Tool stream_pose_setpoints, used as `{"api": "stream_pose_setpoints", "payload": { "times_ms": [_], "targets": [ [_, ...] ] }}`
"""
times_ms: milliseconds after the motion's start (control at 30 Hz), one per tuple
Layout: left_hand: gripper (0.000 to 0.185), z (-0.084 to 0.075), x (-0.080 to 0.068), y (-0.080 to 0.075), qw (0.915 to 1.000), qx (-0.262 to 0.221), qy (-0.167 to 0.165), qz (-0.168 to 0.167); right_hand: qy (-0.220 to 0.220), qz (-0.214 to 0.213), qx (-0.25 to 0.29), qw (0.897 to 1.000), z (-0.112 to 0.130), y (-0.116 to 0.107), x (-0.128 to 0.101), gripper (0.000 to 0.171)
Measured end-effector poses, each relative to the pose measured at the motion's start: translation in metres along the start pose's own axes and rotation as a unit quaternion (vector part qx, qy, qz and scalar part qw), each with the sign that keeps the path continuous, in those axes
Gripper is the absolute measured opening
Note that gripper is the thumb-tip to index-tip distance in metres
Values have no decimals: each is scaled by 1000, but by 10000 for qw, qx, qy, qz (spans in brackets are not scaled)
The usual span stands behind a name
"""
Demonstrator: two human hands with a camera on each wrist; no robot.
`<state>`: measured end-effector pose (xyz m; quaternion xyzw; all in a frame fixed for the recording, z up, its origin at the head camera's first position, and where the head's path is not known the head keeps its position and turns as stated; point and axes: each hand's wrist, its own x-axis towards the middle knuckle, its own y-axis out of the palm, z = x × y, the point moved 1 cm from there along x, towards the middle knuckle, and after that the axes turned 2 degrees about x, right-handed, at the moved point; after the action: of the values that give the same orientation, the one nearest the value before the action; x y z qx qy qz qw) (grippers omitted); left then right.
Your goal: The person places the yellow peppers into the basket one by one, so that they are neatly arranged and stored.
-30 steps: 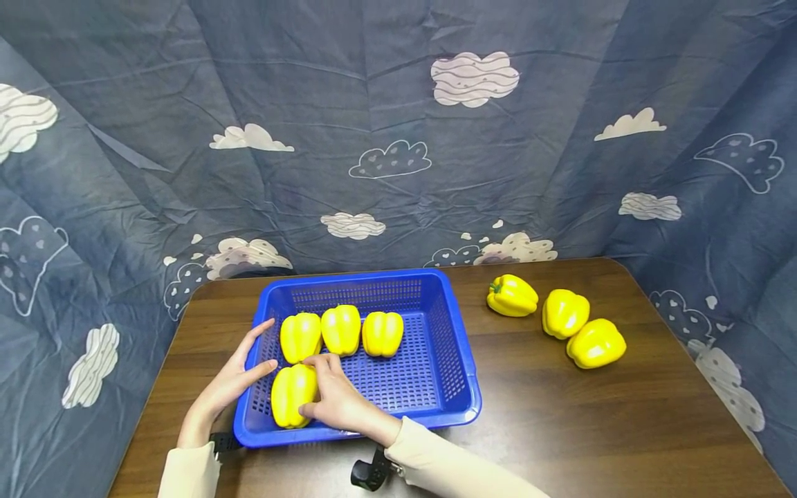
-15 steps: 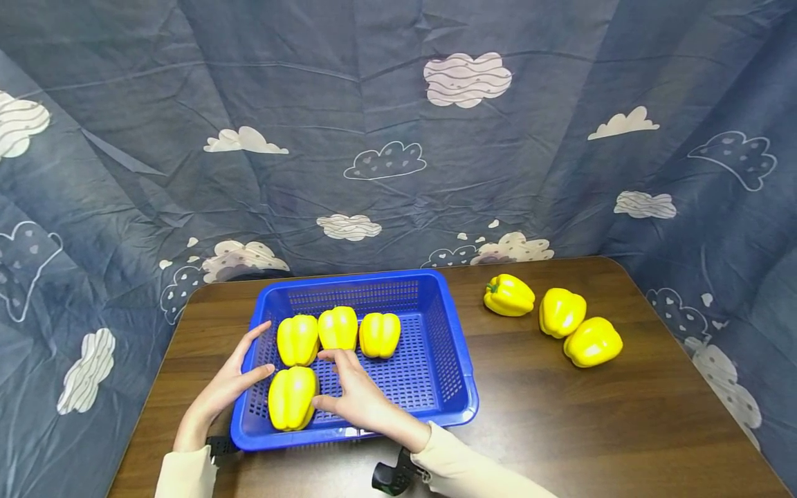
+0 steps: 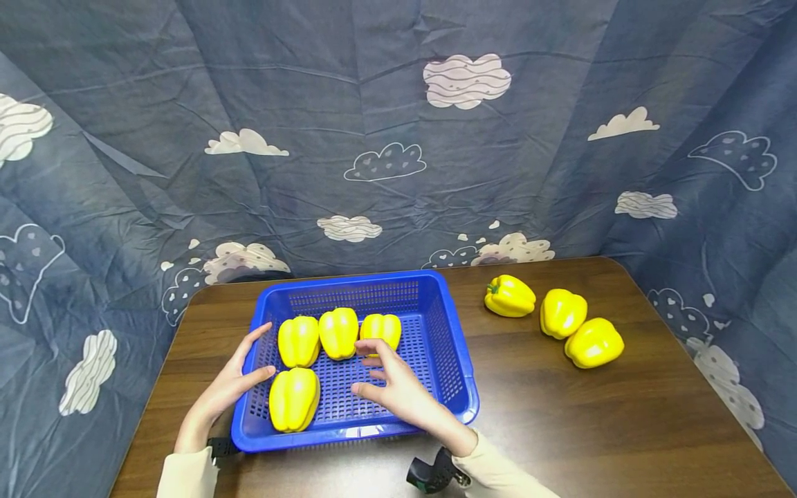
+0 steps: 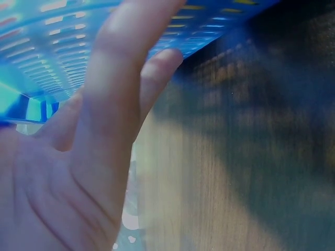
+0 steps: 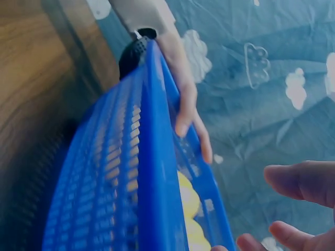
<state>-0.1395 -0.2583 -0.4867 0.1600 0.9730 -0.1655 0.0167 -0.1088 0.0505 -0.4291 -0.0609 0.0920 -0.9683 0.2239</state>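
Observation:
A blue perforated basket (image 3: 457, 360) sits on a brown wooden table (image 3: 560, 415). Inside lie several yellow bell peppers: three in a back row (image 3: 339, 332) and one at the front left (image 3: 294, 398). My left hand (image 3: 233, 379) rests with straight fingers on the basket's left rim, thumb over the edge; the left wrist view shows its fingers (image 4: 125, 89) against the basket wall (image 4: 57, 31). My right hand (image 3: 395, 387) hovers with fingers spread above the basket floor, holding nothing. The right wrist view shows the basket (image 5: 131, 188) edge-on.
Three more yellow peppers (image 3: 509, 295) (image 3: 563, 312) (image 3: 594, 342) lie on the table to the right of the basket. A blue cloth with cloud prints (image 3: 398, 138) hangs behind and beside the table. Wrist-worn camera gear (image 3: 429, 476) shows near the front edge.
My right hand has let go of the front left pepper and drawn back to the right, over the basket's middle. The left hand and the basket have stayed put.

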Motion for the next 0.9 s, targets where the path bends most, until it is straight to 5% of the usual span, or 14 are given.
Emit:
{"api": "stream_pose_setpoints", "payload": {
  "times_ms": [900],
  "targets": [
    [73,-3,0,1,9995,-273,-172,44,-267,-1083,275,9934,-22,-117,-57,50]
  ]
}}
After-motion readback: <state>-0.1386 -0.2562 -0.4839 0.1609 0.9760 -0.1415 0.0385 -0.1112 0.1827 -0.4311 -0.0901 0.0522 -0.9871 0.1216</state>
